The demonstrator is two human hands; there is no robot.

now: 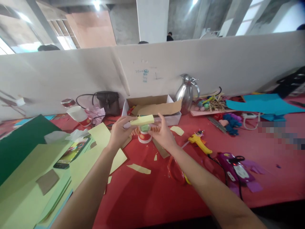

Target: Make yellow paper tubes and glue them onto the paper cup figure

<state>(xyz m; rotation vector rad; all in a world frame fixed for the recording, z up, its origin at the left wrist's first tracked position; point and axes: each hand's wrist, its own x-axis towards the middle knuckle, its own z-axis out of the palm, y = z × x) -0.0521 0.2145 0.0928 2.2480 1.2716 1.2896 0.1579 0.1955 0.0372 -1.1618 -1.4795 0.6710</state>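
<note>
Appears to pinch the left end of a yellow paper piece (143, 120) in the grip of the left hand (119, 133), thumb below. Has the grip of the right hand (165, 135) just beside the other end, index finger raised apart from thumb, with no telling whether closed on anything lower down. Sets the paper's long axis nearly from 9 to 3 o'clock, right end slightly higher, the left hand being the nearer. Shows the paper at 12 o'clock of a round green piece (145, 128), close over the top, contact impossible to tell; below that, toward 6 o'clock, a red-and-white paper cup (144, 137), with coiled orange strips (135, 131) out to 9 and 3 o'clock. Has farther off, from the grip, a pale paper scrap (139, 169) at 6 o'clock on the red bench (133, 197), a white box (175, 120) at 12, a dark bag (108, 103) at 10, a silver jug (187, 92) near 2, a yellow glue gun (200, 143) between 3 and 4, a purple case (234, 168) at 4, and a phone (71, 152) on pale sheets (26, 187) near 8. Ends outermost with a blue sheet (264, 103) near 3 o'clock.
</note>
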